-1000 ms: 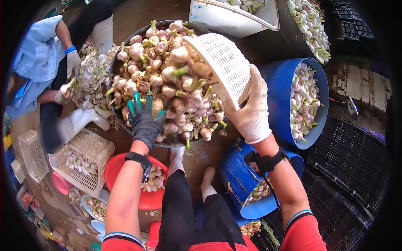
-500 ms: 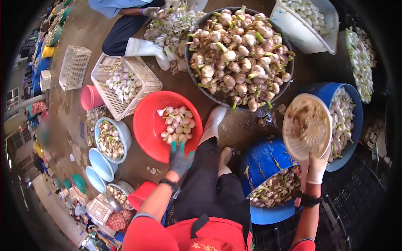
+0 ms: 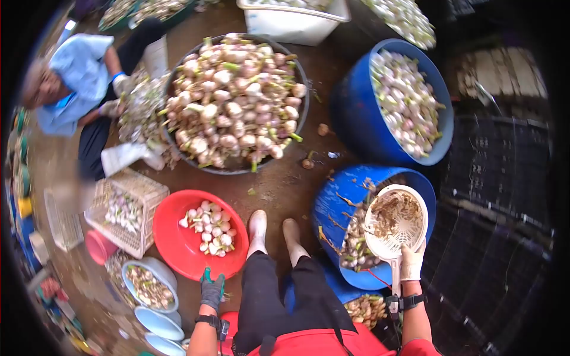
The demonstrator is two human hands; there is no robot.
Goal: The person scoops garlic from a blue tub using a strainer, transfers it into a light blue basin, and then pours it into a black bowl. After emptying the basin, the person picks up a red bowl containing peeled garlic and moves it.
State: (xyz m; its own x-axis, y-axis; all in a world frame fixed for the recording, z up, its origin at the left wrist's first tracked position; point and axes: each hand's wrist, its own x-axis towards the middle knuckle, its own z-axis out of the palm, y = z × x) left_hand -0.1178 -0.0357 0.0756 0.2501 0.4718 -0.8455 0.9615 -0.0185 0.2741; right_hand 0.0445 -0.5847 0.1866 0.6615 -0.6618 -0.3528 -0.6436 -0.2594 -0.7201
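My left hand (image 3: 212,291), in a grey glove with green fingertips, is at the near rim of a red basin (image 3: 169,237), its fingers apart and empty. Peeled-looking garlic bulbs (image 3: 215,230) lie in a heap inside that basin. In my white-gloved right hand (image 3: 411,262) is a cream plastic strainer (image 3: 414,231), gripped where the handle meets the bowl. Brown scraps cling to the bowl's inside. The strainer overlaps the mouth of a tilted blue barrel (image 3: 335,199), which holds garlic trimmings (image 3: 358,240).
A large dark tub (image 3: 306,101) heaped with untrimmed garlic stands ahead. Right of it is a blue barrel (image 3: 350,113) of garlic. A seated person (image 3: 83,83) works at a pile of skins. Crates (image 3: 151,196) and pale blue buckets (image 3: 169,282) line the left. Black netting (image 3: 499,178) covers the right side.
My view has swung, so the surroundings sit differently. My left hand has drawn back from inside the red basin to its rim. The strainer has moved over the barrel of trimmings.
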